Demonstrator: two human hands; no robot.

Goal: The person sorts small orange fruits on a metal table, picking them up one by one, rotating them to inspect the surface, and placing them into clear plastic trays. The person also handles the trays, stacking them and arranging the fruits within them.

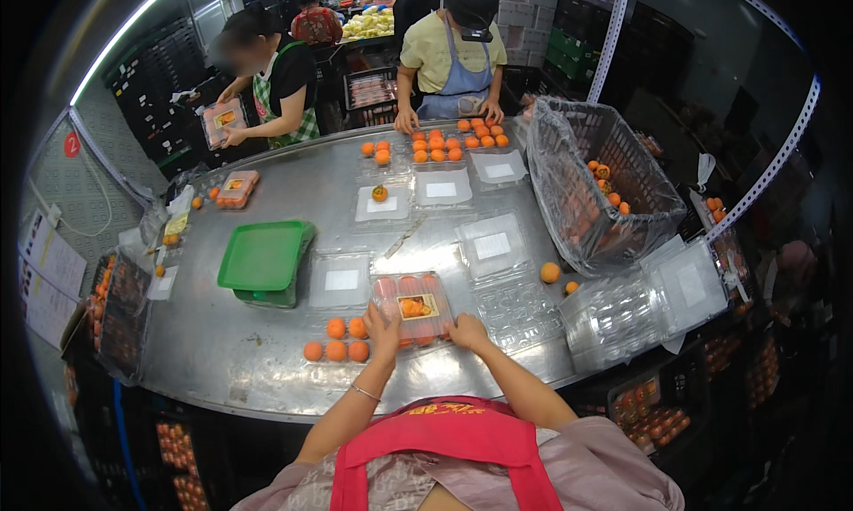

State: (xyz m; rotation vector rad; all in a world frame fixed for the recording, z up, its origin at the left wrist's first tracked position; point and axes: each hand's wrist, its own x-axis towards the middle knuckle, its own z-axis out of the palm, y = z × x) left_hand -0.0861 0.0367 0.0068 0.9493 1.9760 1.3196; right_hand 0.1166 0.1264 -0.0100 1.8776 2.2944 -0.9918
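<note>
Both my hands hold a closed clear plastic clamshell box of orange persimmons (414,304), with a picture label on its lid. My left hand (384,331) grips its left side, my right hand (468,331) its lower right corner. Just left of it lies an open clear tray with several persimmons (336,351). An open clamshell (520,318) with moulded hollows and no fruit lies to the right; its lid (492,246) bears a white label. Behind the open tray at my left is another clear lid (340,280).
Green plastic trays (263,254) sit left on the steel table (193,324). A bag-lined black crate (600,224) holds persimmons at the right, near stacked clamshells (613,324). Across the table, one co-worker (453,64) touches persimmons; another (280,91) holds a packed box.
</note>
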